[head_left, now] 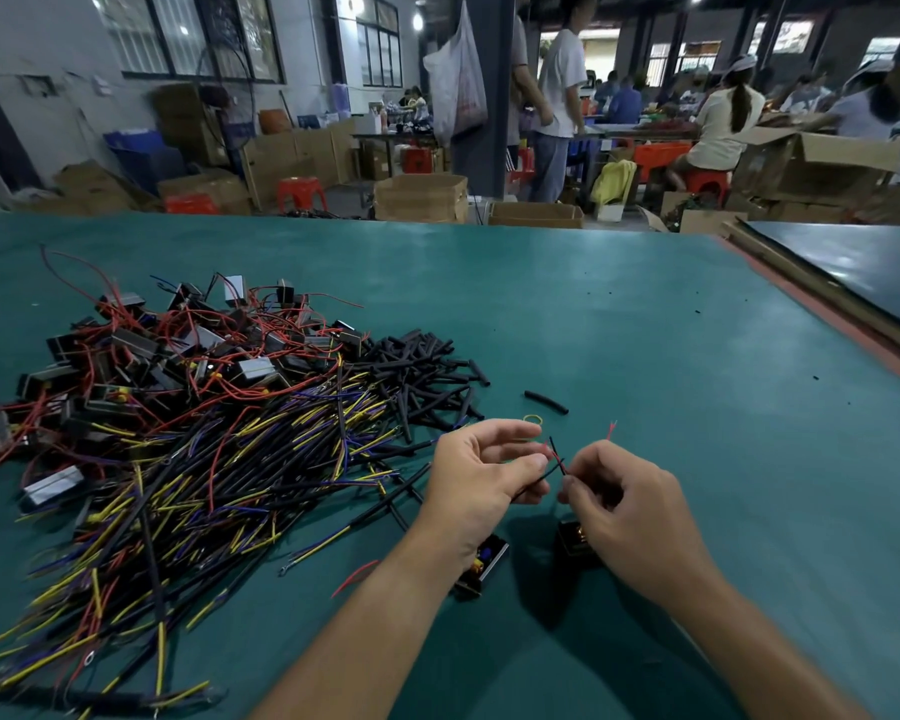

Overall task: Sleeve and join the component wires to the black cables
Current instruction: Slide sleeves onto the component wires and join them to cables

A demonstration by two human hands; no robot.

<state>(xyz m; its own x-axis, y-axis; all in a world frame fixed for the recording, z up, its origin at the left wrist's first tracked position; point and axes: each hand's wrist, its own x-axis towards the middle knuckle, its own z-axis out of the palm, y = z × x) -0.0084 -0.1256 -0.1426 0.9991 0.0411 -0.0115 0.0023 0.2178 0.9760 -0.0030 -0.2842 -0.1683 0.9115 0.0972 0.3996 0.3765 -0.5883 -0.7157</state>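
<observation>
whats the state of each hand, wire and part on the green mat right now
left hand: pinching the thin black wire
right hand: pinching the red wire
lone sleeve: lying loose on the mat, on no wire
component: resting on the mat under the right hand
cable pile: tangled, loose heap

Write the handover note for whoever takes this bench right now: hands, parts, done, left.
Left hand pinches a thin black wire; right hand pinches a red wire crossing it, above a black component.
A second component lies under the left wrist.
Component pile, black cables and black sleeves lie to the left; one loose sleeve lies ahead of the hands.
No finished joint shows; no sleeve seen on the held wires.
Left: sleeve and join this pair, then the pile.
</observation>
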